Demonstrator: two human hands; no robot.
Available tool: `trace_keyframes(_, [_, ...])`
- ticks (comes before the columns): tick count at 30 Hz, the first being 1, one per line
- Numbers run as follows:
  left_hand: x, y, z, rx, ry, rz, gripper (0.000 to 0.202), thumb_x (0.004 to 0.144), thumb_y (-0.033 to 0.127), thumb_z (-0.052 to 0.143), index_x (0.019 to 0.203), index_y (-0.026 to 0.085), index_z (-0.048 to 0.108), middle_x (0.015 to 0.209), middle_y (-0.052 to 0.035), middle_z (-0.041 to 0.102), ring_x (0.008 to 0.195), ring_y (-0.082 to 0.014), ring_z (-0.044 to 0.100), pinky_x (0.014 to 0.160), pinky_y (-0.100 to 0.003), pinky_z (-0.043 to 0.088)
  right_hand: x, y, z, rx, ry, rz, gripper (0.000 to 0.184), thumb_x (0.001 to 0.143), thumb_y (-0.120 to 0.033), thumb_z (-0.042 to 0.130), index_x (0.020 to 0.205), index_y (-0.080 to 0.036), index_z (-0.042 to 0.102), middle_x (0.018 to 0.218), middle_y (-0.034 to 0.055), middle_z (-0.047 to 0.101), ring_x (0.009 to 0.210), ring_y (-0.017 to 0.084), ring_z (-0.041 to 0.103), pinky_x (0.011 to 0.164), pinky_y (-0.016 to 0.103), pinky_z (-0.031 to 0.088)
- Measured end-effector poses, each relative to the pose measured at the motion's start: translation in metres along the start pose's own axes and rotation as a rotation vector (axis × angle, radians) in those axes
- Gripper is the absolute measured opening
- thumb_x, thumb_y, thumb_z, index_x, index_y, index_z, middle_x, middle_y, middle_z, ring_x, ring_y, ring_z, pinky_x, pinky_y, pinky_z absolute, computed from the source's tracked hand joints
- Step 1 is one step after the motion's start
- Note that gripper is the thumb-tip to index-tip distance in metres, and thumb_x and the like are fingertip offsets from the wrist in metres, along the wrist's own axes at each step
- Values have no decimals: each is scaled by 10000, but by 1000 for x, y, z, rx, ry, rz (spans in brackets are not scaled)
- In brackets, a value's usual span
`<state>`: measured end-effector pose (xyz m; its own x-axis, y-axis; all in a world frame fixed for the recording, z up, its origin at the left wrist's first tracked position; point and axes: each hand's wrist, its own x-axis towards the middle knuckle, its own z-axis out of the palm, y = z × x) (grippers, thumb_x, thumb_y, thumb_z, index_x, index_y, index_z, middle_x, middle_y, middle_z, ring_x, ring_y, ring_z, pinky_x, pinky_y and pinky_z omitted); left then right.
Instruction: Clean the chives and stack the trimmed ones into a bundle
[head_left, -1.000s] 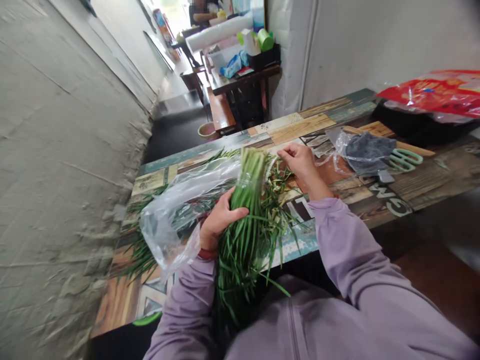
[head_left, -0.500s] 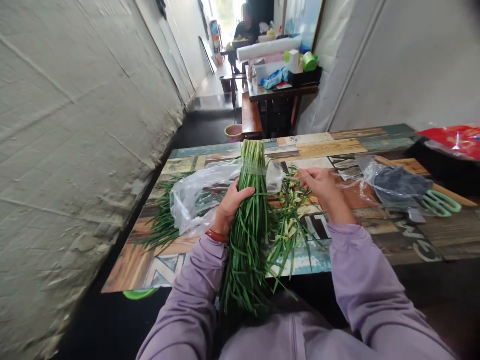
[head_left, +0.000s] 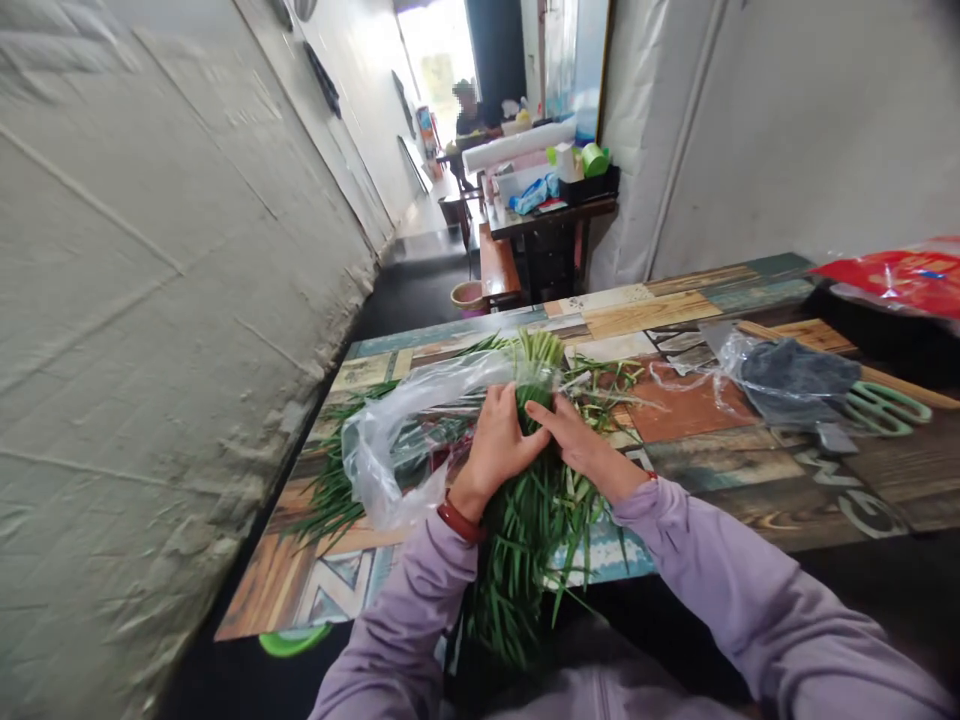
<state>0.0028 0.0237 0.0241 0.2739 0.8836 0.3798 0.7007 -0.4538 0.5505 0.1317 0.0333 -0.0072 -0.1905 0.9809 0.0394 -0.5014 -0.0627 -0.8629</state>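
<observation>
A thick bunch of garlic chives (head_left: 517,560) stands tilted at the table's front edge, pale stem ends up and green leaves hanging over the edge. My left hand (head_left: 501,450) is closed round its left side below the stem ends. From the right, my right hand (head_left: 574,440) wraps the same bunch, its thumb reaching across the front. Clear plastic film circles the stems just above the hands. Left of the bunch, a clear plastic bag (head_left: 375,450) lies over more chives (head_left: 330,500). Trimmed scraps (head_left: 600,400) lie beside my right hand.
On the right of the patterned table (head_left: 705,480) are green-handled scissors (head_left: 889,408), a dark cloth in clear plastic (head_left: 799,370) and a red package (head_left: 900,278). A rough white wall (head_left: 150,300) runs along the left. Farther back stand a bench (head_left: 499,265), a loaded table and a seated person.
My right hand has moved left from above the scraps onto the bunch and closed round it. The bunch sits lower in the view, still in my left hand.
</observation>
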Motion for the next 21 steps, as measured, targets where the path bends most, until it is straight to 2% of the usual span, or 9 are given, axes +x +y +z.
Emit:
trace_keyframes(4, [3,3,-5,24,-112,128,693,728,395,741,1330,141,510,1219,-156,553,1186,-302,527,1053,-487,457,3,1,0,186,142,108,411,621,-456,835,928,-215,706,914,24,770,995,250,701,972,396,513])
trace_keyframes(6, [6,-3,-15,-6,-135,165,609,795,425,694,1321,161,537,1225,-146,571,1173,-276,558,1032,-447,484,5,-1,-4,240,197,183,420,597,-457,842,907,-211,701,814,20,762,906,262,720,902,412,546])
trace_keyframes(8, [9,-13,-30,62,-107,146,500,874,405,606,1314,173,554,1259,-146,582,1193,-262,569,1038,-430,480,6,-4,-7,271,225,234,408,599,-465,835,889,-215,693,773,25,758,855,266,726,852,418,568])
trace_keyframes(10, [16,-29,-44,274,-95,87,508,878,387,597,1332,164,545,1348,-165,560,1286,-295,521,1111,-474,409,6,-6,-9,278,214,260,363,619,-474,817,846,-225,682,748,26,755,821,261,728,818,414,584])
trace_keyframes(12, [27,-49,-57,504,-136,17,609,832,414,655,1369,164,515,1472,-181,478,1403,-347,404,1196,-543,258,4,-8,-10,274,187,264,323,639,-475,799,821,-236,678,728,17,751,787,252,727,795,411,596])
trace_keyframes(14, [42,-75,-67,636,-191,-98,717,830,467,651,1423,114,455,1526,-217,417,1453,-364,329,1225,-530,180,2,-10,-11,270,169,256,296,651,-474,785,803,-243,680,714,6,748,770,247,726,782,411,606])
trace_keyframes(18, [72,-130,-83,681,-221,-384,808,889,524,557,1482,15,349,1625,-237,225,1517,-335,209,1220,-415,225,1,-13,-12,232,156,222,299,660,-508,762,784,-243,698,712,0,755,789,239,729,784,399,615])
trace_keyframes(20, [81,-152,-91,686,-219,-519,847,895,554,538,1451,-57,354,1600,-291,239,1494,-356,256,1193,-405,264,1,-17,-11,219,152,203,312,659,-519,758,794,-242,712,714,-3,760,788,229,731,790,386,616])
trace_keyframes(21, [83,-161,-93,674,-214,-536,851,897,575,523,1428,-73,376,1568,-308,300,1462,-365,315,1167,-411,302,1,-18,-11,217,149,199,319,657,-524,758,793,-238,717,713,-2,761,787,227,732,794,382,615])
